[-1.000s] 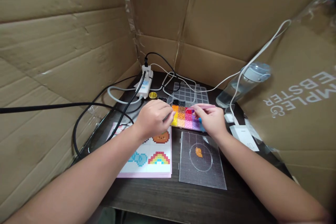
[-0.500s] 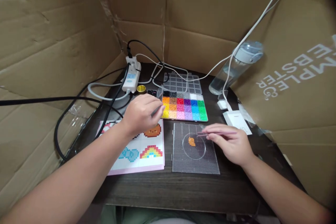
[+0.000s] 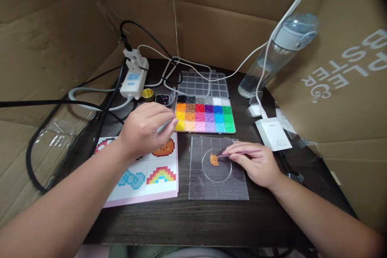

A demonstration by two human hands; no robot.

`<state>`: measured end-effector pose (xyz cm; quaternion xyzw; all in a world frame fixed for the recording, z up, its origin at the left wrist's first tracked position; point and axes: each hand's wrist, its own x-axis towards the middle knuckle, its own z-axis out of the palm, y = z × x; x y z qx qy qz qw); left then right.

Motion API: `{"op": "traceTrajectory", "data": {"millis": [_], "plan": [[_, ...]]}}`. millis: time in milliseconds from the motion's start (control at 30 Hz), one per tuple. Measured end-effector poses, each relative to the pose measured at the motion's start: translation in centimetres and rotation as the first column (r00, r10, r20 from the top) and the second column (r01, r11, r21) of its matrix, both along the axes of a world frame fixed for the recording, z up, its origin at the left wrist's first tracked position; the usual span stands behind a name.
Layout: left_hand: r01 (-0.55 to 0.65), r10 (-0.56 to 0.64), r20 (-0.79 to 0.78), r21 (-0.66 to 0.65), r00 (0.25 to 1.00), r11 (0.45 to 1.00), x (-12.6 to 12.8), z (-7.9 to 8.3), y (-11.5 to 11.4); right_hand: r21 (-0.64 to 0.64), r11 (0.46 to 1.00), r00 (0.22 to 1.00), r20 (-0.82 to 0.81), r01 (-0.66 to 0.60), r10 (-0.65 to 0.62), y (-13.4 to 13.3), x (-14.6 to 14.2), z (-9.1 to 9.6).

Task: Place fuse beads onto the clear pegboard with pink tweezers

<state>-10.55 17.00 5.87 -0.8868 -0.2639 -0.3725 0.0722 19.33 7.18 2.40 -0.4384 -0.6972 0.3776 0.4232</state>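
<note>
My right hand (image 3: 255, 165) grips a pair of pink tweezers (image 3: 242, 152). Their tips reach a small patch of orange beads (image 3: 214, 160) on the clear pegboard (image 3: 217, 189). A clear ring (image 3: 225, 178) on the board surrounds the patch. My left hand (image 3: 146, 129) is closed in a pinch above the upper part of a pattern sheet (image 3: 139, 193); whatever its fingers may hold is hidden. Just right of it lies the bead box (image 3: 205, 115), its compartments sorted by colour. On the sheet are pixel pictures, among them a rainbow (image 3: 161, 175) and a blue bow.
Behind my left hand are a small box of black beads (image 3: 162, 99), a gold round container (image 3: 147, 94) and a power strip (image 3: 134, 78) with cables. A tilted water bottle (image 3: 269, 60) and a white charger (image 3: 273, 134) stand at the right. Cardboard walls (image 3: 223, 28) enclose the table.
My right hand has brought the tweezer tips left and onto the orange beads. My left hand keeps its pinch over the sheet. The whole view has shifted slightly.
</note>
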Motion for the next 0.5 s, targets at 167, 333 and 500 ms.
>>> {"op": "traceTrajectory", "data": {"millis": [167,333,500], "plan": [[0.012,-0.012,0.002,-0.003,1.000,1.000,0.09,0.04,-0.06,0.000,1.000,1.000,0.013,0.011,-0.011,0.00,0.03,-0.08],[0.004,-0.004,-0.004,-0.011,1.000,1.000,0.07,0.02,-0.13,0.008,1.000,1.000,0.029,0.011,-0.011,0.03,-0.08,-0.01],[-0.004,0.004,-0.007,-0.023,1.000,1.000,0.03,-0.05,-0.13,0.020,1.000,0.999,0.036,0.012,-0.013,-0.06,-0.09,-0.07]]}}
